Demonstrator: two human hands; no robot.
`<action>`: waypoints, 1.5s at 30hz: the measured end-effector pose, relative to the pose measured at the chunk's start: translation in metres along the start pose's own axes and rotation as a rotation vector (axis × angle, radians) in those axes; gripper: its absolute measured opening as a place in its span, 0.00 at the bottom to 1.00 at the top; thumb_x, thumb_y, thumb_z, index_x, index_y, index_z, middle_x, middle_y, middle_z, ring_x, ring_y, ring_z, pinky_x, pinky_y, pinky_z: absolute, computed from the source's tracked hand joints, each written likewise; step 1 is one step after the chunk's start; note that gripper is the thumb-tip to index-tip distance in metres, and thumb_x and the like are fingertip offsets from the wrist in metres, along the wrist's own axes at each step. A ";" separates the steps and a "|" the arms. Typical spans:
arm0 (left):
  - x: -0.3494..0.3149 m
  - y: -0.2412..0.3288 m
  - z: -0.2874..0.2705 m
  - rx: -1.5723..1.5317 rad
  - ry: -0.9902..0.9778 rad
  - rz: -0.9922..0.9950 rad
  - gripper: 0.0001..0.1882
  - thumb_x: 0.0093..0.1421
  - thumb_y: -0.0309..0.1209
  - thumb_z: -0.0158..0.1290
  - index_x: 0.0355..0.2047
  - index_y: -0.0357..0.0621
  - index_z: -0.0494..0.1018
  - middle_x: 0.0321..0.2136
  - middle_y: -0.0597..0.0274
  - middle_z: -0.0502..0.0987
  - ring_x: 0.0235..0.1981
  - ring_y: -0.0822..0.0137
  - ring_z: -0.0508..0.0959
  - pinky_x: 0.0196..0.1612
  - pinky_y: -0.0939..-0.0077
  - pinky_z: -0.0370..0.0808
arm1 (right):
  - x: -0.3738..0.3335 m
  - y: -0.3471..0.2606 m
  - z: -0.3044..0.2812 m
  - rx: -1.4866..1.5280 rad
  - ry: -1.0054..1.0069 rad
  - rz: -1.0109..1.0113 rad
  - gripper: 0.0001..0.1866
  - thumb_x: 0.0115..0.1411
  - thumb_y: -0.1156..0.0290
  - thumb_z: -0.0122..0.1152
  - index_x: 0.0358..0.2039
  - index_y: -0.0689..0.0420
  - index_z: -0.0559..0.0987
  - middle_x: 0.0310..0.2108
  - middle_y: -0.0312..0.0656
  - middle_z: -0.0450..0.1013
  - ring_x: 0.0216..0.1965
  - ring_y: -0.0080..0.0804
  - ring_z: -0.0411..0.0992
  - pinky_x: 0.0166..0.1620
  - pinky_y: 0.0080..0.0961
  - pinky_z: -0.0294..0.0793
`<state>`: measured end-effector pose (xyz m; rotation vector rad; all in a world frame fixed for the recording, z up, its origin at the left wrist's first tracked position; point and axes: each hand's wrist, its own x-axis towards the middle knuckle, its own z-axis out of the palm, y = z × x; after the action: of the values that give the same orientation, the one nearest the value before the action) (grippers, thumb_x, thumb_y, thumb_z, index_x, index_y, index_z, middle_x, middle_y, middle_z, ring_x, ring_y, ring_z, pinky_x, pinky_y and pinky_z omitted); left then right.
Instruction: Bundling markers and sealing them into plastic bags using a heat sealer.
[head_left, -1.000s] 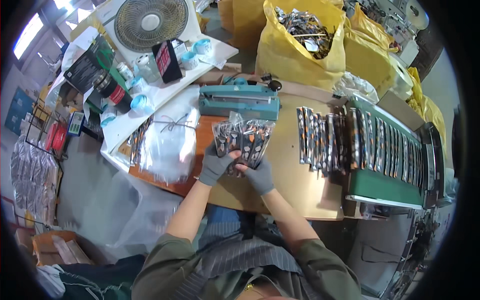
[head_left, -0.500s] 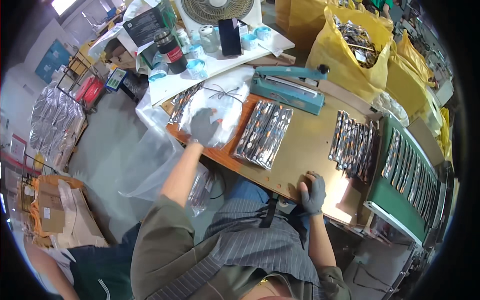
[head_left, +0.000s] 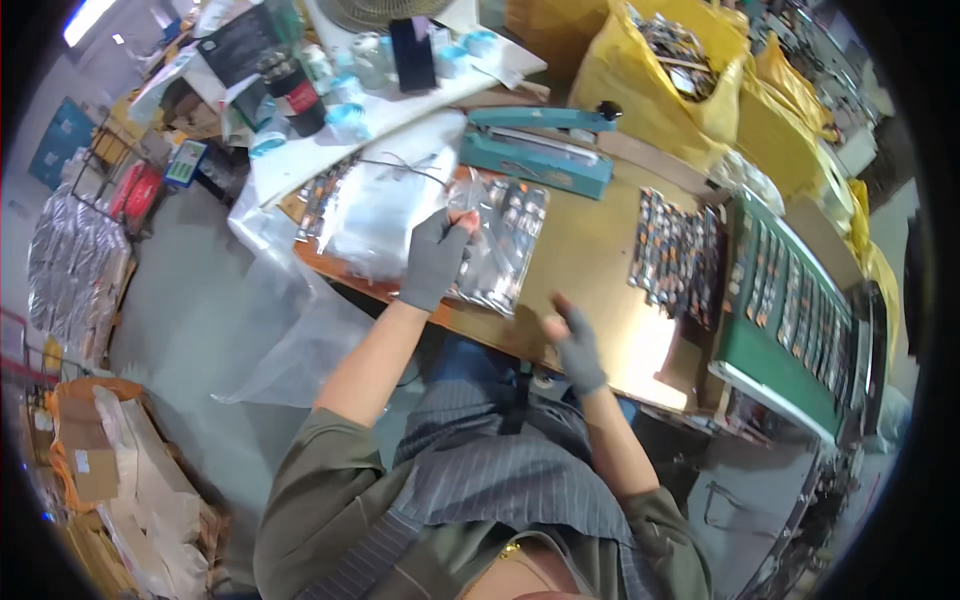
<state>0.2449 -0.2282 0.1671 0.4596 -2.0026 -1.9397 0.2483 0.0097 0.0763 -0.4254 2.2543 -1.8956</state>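
My left hand (head_left: 432, 262), in a grey fingerless glove, pinches a clear plastic bag (head_left: 470, 200). The bag spreads partly over a bundle of slim dark packets (head_left: 521, 245) with white and orange marks. To its left lies a stack of clear bags (head_left: 385, 215), with a dark tie across its top. My right hand (head_left: 578, 350), gloved the same way and slightly blurred, hovers by the table's near edge with fingers apart and nothing in it. Further right sits a second pile of similar packets (head_left: 675, 255).
A teal bag sealer (head_left: 535, 160) stands at the table's back. At right, a green conveyor belt (head_left: 765, 355) carries rows of packets. A white shelf (head_left: 400, 112) holds a phone (head_left: 413, 55), a bottle (head_left: 293, 95) and blue-white rolls. Behind is a yellow sack (head_left: 640, 105); loose plastic (head_left: 275, 345) hangs at left.
My left hand has moved right from the bag stack, drawing a clear bag over the packet bundle. My right hand has lifted off the table edge and shifted left. The view has shifted slightly.
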 end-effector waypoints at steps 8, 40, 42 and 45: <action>-0.015 -0.024 0.069 -0.024 -0.267 0.077 0.10 0.59 0.34 0.53 0.29 0.38 0.74 0.21 0.69 0.74 0.23 0.79 0.71 0.26 0.83 0.67 | 0.053 -0.041 -0.001 0.155 0.094 0.134 0.22 0.53 0.57 0.64 0.37 0.65 0.76 0.27 0.40 0.73 0.26 0.27 0.71 0.31 0.22 0.71; 0.087 -0.137 0.196 0.763 -0.177 0.475 0.34 0.58 0.53 0.46 0.54 0.35 0.63 0.50 0.38 0.68 0.49 0.42 0.70 0.51 0.59 0.66 | 0.165 -0.003 -0.209 -0.051 0.209 0.368 0.37 0.46 0.51 0.67 0.51 0.64 0.70 0.40 0.45 0.73 0.42 0.35 0.72 0.45 0.29 0.69; 0.088 -0.145 0.202 0.826 -0.238 0.516 0.36 0.57 0.55 0.47 0.55 0.37 0.61 0.51 0.41 0.67 0.49 0.43 0.70 0.50 0.59 0.67 | 0.142 -0.035 -0.229 0.186 0.257 0.202 0.32 0.52 0.55 0.64 0.51 0.63 0.70 0.40 0.40 0.73 0.42 0.30 0.70 0.46 0.26 0.69; 0.080 -0.129 0.205 0.831 -0.246 0.540 0.37 0.56 0.54 0.49 0.56 0.38 0.61 0.51 0.42 0.68 0.48 0.46 0.71 0.49 0.61 0.69 | 0.120 -0.047 -0.318 -0.127 0.501 0.032 0.31 0.54 0.56 0.62 0.52 0.65 0.69 0.44 0.46 0.71 0.46 0.32 0.69 0.49 0.26 0.68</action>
<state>0.0848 -0.0825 0.0321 -0.1652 -2.6778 -0.8294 0.0427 0.2615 0.1868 0.0886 2.6725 -2.0249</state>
